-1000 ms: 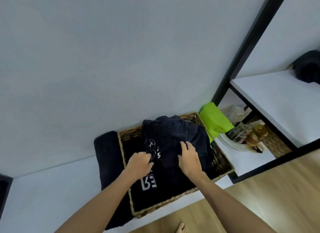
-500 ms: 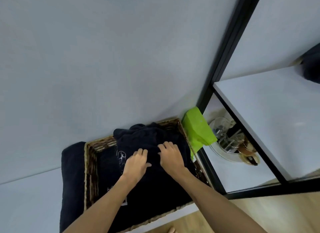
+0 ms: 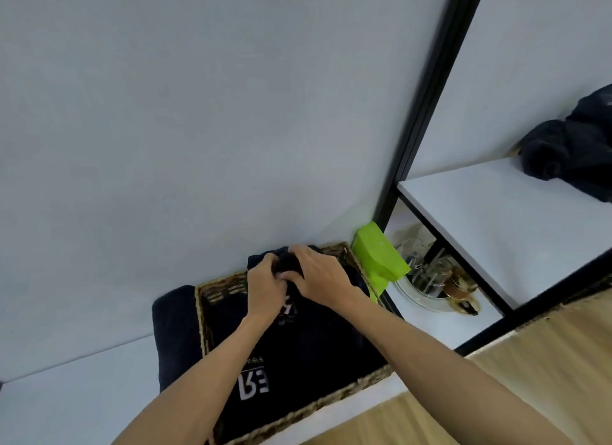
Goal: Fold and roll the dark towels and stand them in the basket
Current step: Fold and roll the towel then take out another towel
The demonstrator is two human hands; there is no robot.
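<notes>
Both hands are closed on a bunched fold of the dark towel [image 3: 298, 345] at the far end of the wicker basket [image 3: 225, 284]. The left hand [image 3: 265, 290] has its fingers curled tight into the cloth, knuckles up. The right hand [image 3: 319, 274] lies just beside it, touching it, its fingers wrapped over the top of the same bunch. Both forearms reach in from the near side of the basket and meet over its far rim, close to the wall. The rest of that towel lies flat in the basket, white lettering showing on it near the basket's front. A second dark towel [image 3: 174, 335] lies against the basket's left wall, outside it. A green box [image 3: 377, 254] stands just beyond the basket's right far corner. Another dark heap [image 3: 573, 149] rests on a white shelf [image 3: 496, 219], well apart from the basket to the right.
</notes>
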